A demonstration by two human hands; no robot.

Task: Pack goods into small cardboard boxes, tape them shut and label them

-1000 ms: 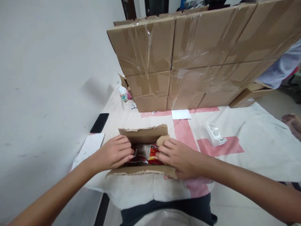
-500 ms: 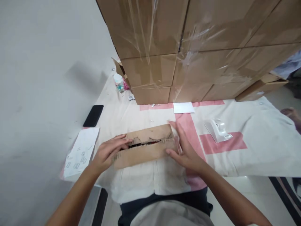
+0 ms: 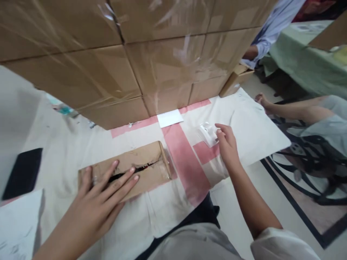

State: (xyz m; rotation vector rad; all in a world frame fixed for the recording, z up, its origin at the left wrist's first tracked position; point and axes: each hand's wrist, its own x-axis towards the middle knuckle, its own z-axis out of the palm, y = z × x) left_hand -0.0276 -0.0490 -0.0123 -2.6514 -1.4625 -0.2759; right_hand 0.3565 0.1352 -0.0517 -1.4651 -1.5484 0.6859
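My left hand lies spread over a small cardboard box, fingers apart on its top. Along the box's top runs a torn, ragged slit, dark inside, with a speck of red. My right hand has come up to a white tape dispenser, its index finger and thumb apart at the dispenser's right side. Whether the fingertips touch the dispenser I cannot tell; the other fingers are partly hidden.
Stacked, taped cartons wall off the back of the cloth-covered table. A white card lies before them. At left are a black phone and a marked paper sheet. Another person's leg and a sleeve show at right.
My right hand has left the box and moved right to the tape dispenser. My left hand now lies flatter across the slit. The view has turned right.
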